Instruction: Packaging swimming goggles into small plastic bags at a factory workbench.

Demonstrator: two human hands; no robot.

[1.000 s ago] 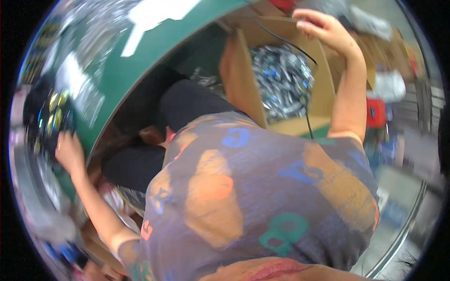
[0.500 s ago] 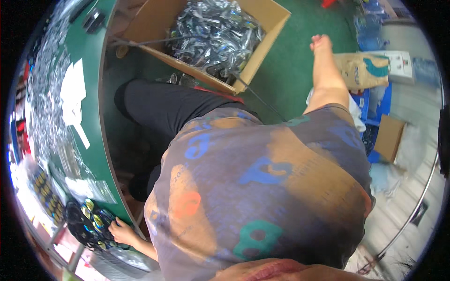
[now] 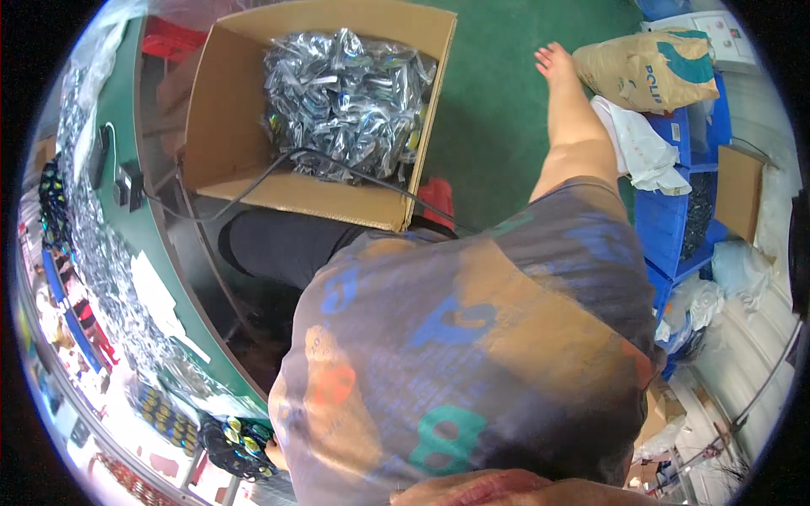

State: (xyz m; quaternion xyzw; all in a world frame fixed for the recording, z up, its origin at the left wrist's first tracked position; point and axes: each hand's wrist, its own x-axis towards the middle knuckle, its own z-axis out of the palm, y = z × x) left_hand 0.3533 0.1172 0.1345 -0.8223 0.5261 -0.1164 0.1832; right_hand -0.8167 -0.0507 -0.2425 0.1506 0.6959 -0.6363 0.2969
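Observation:
My right hand [image 3: 553,62] is held out past the open carton, over the green floor. Its fingers are apart and nothing is in them. Only a small part of my left hand [image 3: 274,454] shows at the lower left; my shirt covers the rest, so its fingers are hidden. Beside it lies a dark heap of what look like swim goggles [image 3: 232,445], black straps with shiny yellow-green lenses. Ahead of me stands a cardboard carton [image 3: 316,202], filled with clear-bagged items [image 3: 346,105].
A green-topped table [image 3: 118,169] runs along my left, bearing clear plastic packets and white paper [image 3: 158,295]. A black cable [image 3: 240,198] crosses the carton's near side. On the right are a brown paper sack [image 3: 620,74], a white bag [image 3: 637,148] and blue bins [image 3: 658,228].
The view has turned, so the carton appears farther left and lower. My right hand's fingers have spread from a curl. My left hand, visible at the goggles before, is now mostly behind my shirt.

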